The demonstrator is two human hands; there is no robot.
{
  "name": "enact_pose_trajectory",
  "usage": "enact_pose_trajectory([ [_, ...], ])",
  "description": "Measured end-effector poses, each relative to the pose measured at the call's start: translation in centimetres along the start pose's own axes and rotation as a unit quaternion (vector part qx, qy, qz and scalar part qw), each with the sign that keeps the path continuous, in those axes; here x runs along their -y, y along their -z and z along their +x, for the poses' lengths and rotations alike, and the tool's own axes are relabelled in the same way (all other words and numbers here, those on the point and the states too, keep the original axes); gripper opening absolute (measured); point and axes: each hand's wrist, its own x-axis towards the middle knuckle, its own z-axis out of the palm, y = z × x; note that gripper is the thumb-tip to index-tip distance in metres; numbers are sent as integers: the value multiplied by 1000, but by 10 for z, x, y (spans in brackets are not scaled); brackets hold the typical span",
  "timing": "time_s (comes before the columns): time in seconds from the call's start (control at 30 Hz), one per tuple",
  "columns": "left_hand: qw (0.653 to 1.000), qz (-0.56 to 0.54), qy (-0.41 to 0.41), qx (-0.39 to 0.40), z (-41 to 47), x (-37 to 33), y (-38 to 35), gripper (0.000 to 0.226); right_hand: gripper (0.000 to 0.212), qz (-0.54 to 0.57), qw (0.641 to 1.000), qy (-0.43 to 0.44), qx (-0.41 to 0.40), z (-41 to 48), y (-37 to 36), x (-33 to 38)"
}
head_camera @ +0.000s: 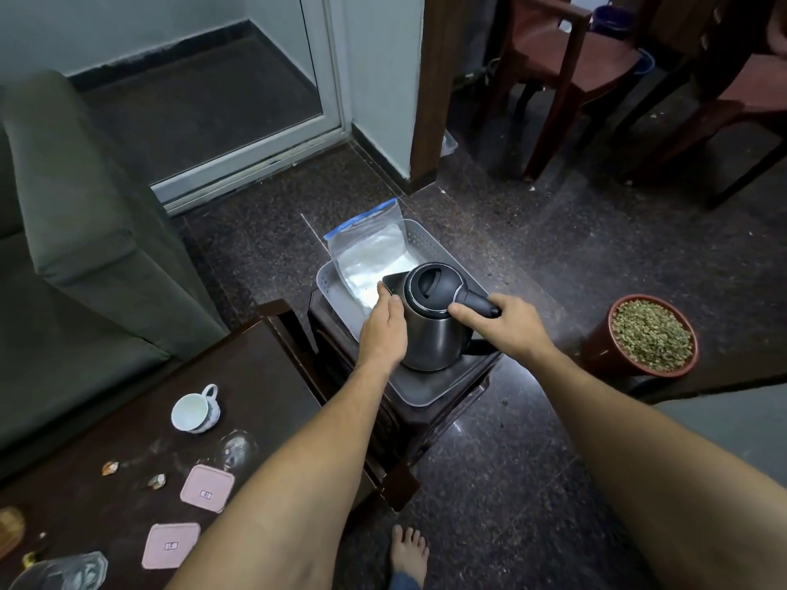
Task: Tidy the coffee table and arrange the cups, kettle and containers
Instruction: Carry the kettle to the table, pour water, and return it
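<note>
My right hand (509, 325) wraps the handle of the kettle (430, 321), which juts right, while my left hand (383, 330), flat, braces its left side above the grey tray (419, 396).

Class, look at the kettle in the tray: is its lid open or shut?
Shut. The kettle has its black lid sitting flat inside the metal rim, with no gap showing.

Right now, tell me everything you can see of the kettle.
The kettle has a brushed metal body, a black lid that is shut, and a black handle pointing right. It stands upright on a grey tray atop a dark stool, beside a clear zip bag. The right hand grips the handle; the left hand lies flat against its left side.
</note>
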Motion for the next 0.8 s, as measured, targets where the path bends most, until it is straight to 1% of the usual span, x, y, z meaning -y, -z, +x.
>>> enact_pose_trajectory([
  [0.1, 999, -29, 15, 17, 7, 1, 2, 57, 72, 112, 991, -35, 67, 3, -2, -2],
  [0.2, 998, -57, 27, 11, 11, 0, 3, 57, 65, 158, 977, -49, 135, 6, 3, 4],
  [0.23, 997, -67, 25, 9, 11, -1, 3, 56, 64, 164, 975, -51, 141, 6, 3, 6],
  [0.27, 997, -77, 21, 8, 11, -2, 2, 55, 63, 165, 976, -54, 133, 4, 0, 7],
  [0.33, 995, -94, 8, 6, 10, -5, 3, 52, 64, 164, 981, -64, 87, -4, -11, 9],
  [0.4, 994, -106, 4, 4, 11, -8, 6, 49, 65, 185, 980, -67, 41, -10, -23, 10],
  [0.47, 993, -116, 7, 2, 13, -11, 12, 46, 61, 207, 976, -64, 19, -11, -29, 14],
  [0.63, 991, -131, -5, -5, 10, -21, 27, 38, 57, 251, 966, -62, 5, -16, -33, 28],
  [0.73, 991, -132, -7, -11, 1, -29, 43, 37, 56, 253, 966, -39, 15, -22, -29, 42],
  [0.8, 990, -136, -6, -30, -5, -34, 57, 36, 58, 258, 966, -22, 23, -26, -27, 56],
])
